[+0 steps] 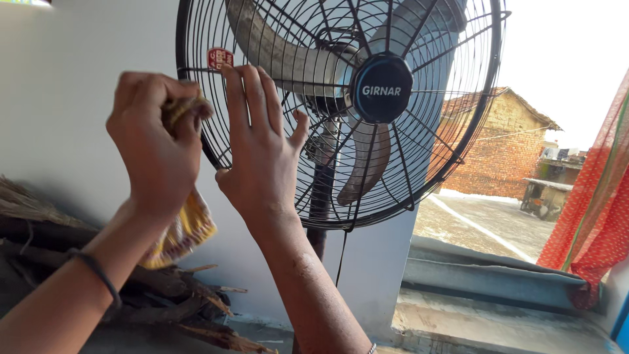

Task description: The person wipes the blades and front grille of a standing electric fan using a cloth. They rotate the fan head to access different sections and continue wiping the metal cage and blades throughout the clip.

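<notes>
**Desk:** What have you got in front of you?

**Me:** A black pedestal fan fills the top middle of my view. Its round wire guard runs from about 9 o'clock, near my hands, round to 3 o'clock, with a dark hub cap at its centre and dusty grey blades behind the wires.

**Desk:** Right hand?

**Me:** My right hand is spread flat, fingers straight and together, thumb out, laid against the guard on its 9 o'clock side. It has hold of nothing; the fingertips sit just below a small red sticker at roughly 10 o'clock on the rim.

**Desk:** And the left?

**Me:** My left hand is closed into a fist around a yellow patterned cloth. A bunched bit pokes out at the top by the knuckles, touching or just beside the guard's edge, I can't tell which. The rest hangs down at 6 o'clock from the fist. There's a dark band on that wrist.

**Desk:** Surroundings?

**Me:** A pale wall behind, a heap of dry sticks at 7 o'clock, a brick building at 3 o'clock, and red cloth hanging at the right edge.
</notes>
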